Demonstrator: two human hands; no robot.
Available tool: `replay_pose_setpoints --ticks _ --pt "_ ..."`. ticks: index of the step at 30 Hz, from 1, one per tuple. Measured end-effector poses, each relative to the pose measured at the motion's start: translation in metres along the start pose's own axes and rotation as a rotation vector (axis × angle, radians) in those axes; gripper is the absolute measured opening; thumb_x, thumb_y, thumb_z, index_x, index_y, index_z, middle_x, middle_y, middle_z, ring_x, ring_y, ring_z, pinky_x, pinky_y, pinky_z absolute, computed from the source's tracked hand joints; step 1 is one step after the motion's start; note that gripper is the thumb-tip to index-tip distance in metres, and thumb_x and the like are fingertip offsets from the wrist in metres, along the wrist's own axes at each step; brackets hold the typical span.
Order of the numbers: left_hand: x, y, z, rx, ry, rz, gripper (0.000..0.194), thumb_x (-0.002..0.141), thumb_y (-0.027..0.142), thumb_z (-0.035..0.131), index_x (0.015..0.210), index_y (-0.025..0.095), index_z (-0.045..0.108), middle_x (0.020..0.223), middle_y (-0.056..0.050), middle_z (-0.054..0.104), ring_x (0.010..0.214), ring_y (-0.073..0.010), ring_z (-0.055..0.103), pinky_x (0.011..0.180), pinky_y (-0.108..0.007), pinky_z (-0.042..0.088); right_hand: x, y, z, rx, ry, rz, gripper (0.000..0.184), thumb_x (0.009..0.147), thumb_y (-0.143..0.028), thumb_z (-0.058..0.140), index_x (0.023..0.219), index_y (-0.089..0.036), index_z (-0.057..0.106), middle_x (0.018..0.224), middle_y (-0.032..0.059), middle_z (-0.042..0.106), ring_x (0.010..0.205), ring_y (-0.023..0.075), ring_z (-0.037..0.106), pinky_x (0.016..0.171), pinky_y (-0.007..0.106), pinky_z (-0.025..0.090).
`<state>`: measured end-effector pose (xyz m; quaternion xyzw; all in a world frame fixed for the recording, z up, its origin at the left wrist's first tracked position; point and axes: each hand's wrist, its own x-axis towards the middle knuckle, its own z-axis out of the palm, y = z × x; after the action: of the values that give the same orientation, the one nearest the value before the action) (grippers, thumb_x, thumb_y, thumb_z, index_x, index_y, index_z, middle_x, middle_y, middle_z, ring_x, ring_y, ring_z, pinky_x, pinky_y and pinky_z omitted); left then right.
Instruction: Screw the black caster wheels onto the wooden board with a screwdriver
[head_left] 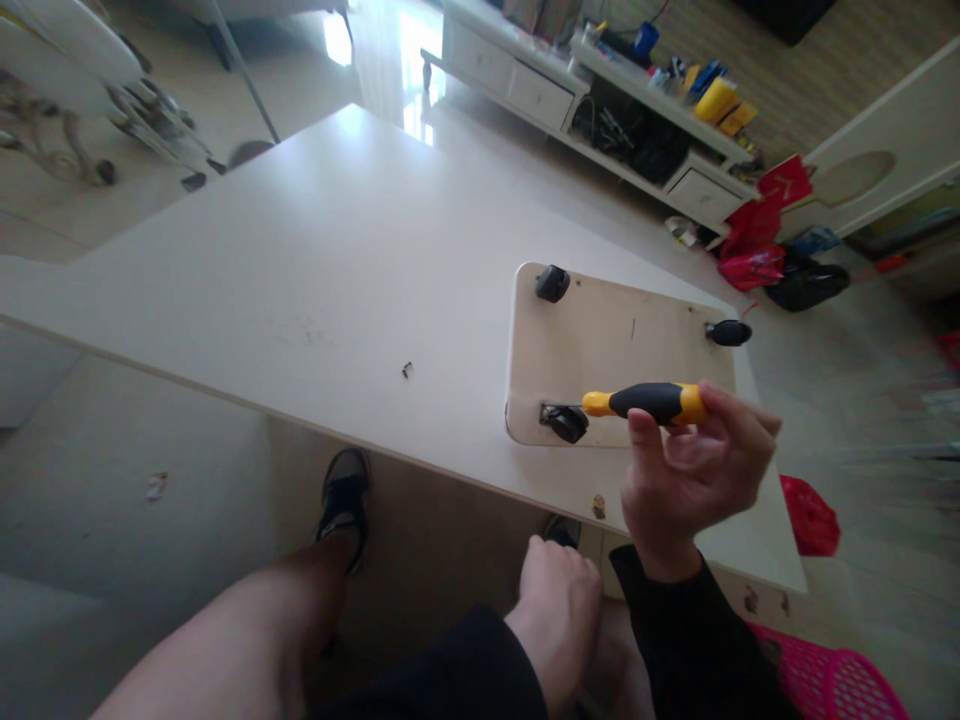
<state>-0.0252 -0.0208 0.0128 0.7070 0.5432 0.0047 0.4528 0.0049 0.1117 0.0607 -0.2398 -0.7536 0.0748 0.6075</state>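
Yellow-and-black plastic forms the handle of the screwdriver (649,402), which lies nearly horizontal across the fingertips of the right hand (694,475). The thumb presses the handle from the near side, and the curled fingers close on it from the far side, so the hand pinches the right end of the handle; the yellow butt end projects to the left, clear of the fingers. The shaft and tip are hidden behind the fingers, so their direction cannot be told.

The tool is held just above the near edge of a small board (615,345) with rounded corners, which lies flat on the large pale table (300,270). The butt end sits just beside the near-left castor (564,421). Two further castors stand at the far-left corner (553,283) and the far-right corner (728,332).

The left hand (559,610) rests low, below the table edge, fingers loosely curled together and holding nothing, probably on the person's lap. A small dark object (406,370), possibly a screw, lies on the table well left of the board.
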Motion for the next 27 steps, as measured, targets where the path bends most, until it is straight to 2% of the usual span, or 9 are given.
replay_pose_setpoints --ticks 4,6,10,12,15,18,20,25,27 --pt "-0.003 0.001 -0.010 -0.009 -0.024 0.004 0.023 0.095 0.011 0.067 0.115 0.008 0.078 0.112 -0.023 0.079 0.109 -0.0371 0.077 0.095 -0.047 0.058 -0.004 -0.004 0.001 0.092 -0.031 0.075 0.056 0.091 -0.011 0.070 0.143 -0.031 0.067 0.128 0.0067 0.064 0.120 0.0245 0.072 0.094 0.047 0.071" --pt "-0.004 0.001 -0.012 -0.006 -0.040 0.002 0.025 0.094 0.012 0.070 0.117 0.007 0.078 0.112 -0.023 0.079 0.110 -0.0379 0.077 0.097 -0.048 0.058 -0.003 -0.004 0.002 0.106 -0.019 0.068 0.053 0.094 -0.014 0.067 0.143 -0.031 0.067 0.128 0.0074 0.065 0.122 0.0249 0.072 0.097 0.049 0.070" --pt "-0.002 0.000 -0.011 -0.017 -0.073 0.011 0.029 0.089 0.013 0.074 0.118 0.006 0.077 0.114 -0.025 0.078 0.109 -0.0391 0.076 0.096 -0.048 0.055 0.001 -0.002 0.003 0.037 0.012 -0.039 0.061 0.078 -0.016 0.088 0.135 -0.032 0.073 0.114 0.0042 0.062 0.106 0.0189 0.069 0.083 0.038 0.073" --pt "-0.002 -0.001 -0.008 -0.026 -0.049 0.010 0.029 0.090 0.014 0.074 0.118 0.006 0.077 0.113 -0.025 0.078 0.107 -0.0394 0.075 0.094 -0.047 0.053 0.001 -0.002 0.002 0.013 0.029 -0.024 0.065 0.074 -0.011 0.090 0.133 -0.033 0.074 0.113 0.0032 0.060 0.102 0.0170 0.069 0.081 0.036 0.073" --pt "-0.001 -0.001 -0.002 -0.026 -0.006 0.004 0.024 0.093 0.014 0.069 0.114 0.007 0.078 0.110 -0.023 0.078 0.104 -0.0378 0.076 0.091 -0.044 0.051 -0.002 -0.003 0.002 0.051 -0.009 0.054 0.065 0.084 -0.007 0.079 0.143 -0.033 0.069 0.120 0.0050 0.061 0.110 0.0202 0.073 0.089 0.042 0.072" --pt "0.000 -0.001 0.002 0.006 0.008 -0.002 0.021 0.095 0.014 0.065 0.111 0.010 0.078 0.106 -0.021 0.079 0.103 -0.0354 0.076 0.089 -0.042 0.052 -0.007 -0.003 0.002 0.071 -0.015 0.055 0.061 0.092 -0.010 0.069 0.149 -0.032 0.064 0.128 0.0075 0.065 0.120 0.0251 0.073 0.098 0.048 0.070" --pt "0.001 -0.001 0.001 0.027 -0.013 -0.012 0.022 0.097 0.014 0.063 0.113 0.010 0.078 0.107 -0.021 0.079 0.104 -0.0350 0.076 0.089 -0.042 0.054 -0.007 -0.002 0.002 0.069 -0.008 0.046 0.057 0.094 -0.013 0.066 0.147 -0.032 0.065 0.129 0.0078 0.065 0.119 0.0250 0.073 0.100 0.050 0.068" --pt "-0.003 -0.001 -0.005 0.028 -0.051 0.020 0.029 0.093 0.018 0.069 0.121 0.008 0.075 0.115 -0.023 0.077 0.109 -0.0369 0.075 0.094 -0.046 0.055 -0.001 0.001 0.002 -0.028 0.042 -0.040 0.062 0.074 -0.015 0.091 0.132 -0.030 0.074 0.114 0.0041 0.059 0.104 0.0191 0.068 0.083 0.039 0.071" --pt "-0.005 -0.001 -0.006 0.031 -0.050 0.026 0.034 0.091 0.020 0.074 0.123 0.008 0.074 0.117 -0.023 0.076 0.110 -0.0384 0.074 0.095 -0.048 0.055 0.000 0.000 0.002 -0.054 0.051 -0.022 0.060 0.075 -0.014 0.090 0.131 -0.030 0.074 0.113 0.0040 0.057 0.103 0.0196 0.067 0.082 0.040 0.072"
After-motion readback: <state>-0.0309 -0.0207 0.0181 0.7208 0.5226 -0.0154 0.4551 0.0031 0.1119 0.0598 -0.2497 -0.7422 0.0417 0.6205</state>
